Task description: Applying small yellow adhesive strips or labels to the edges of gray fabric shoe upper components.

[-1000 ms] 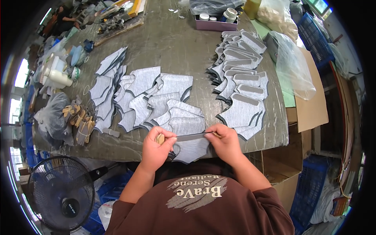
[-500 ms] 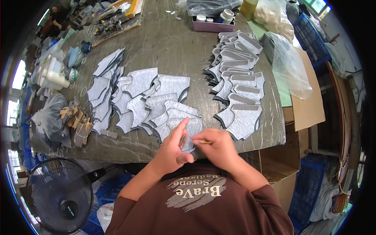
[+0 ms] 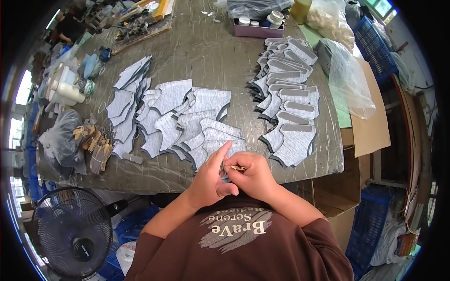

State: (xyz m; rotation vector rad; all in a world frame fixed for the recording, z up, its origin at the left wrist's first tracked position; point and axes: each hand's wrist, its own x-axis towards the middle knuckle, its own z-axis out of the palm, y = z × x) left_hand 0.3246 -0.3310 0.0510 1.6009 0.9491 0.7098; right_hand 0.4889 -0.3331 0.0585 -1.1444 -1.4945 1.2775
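Observation:
My left hand [image 3: 210,179] is above the table's near edge, its index finger extended and its thumb held apart. A small grey strip [image 3: 222,166] shows in part between its fingers and palm. Touching it is my right hand [image 3: 254,176], fingers pinched around a small tan strip [image 3: 238,168] that is partly hidden. Under and beyond my hands lie overlapping grey fabric pieces [image 3: 208,125] with curved edges and dark undersides. To the right, a long row of similar pieces [image 3: 293,144] carries a dark grey strip [image 3: 296,128] on each visible top end.
Bundles of tan and grey strips [image 3: 100,156] and a loose grey strip [image 3: 132,159] lie at left. A clear plastic bag [image 3: 61,140] sits beside them. A purple box [image 3: 259,31] holds bottles at the back. A black fan [image 3: 72,233] stands lower left, cardboard [image 3: 369,110] at right.
My right hand has moved left against my left hand, and more of the tan strip shows in its pinch. The whole view has shifted slightly.

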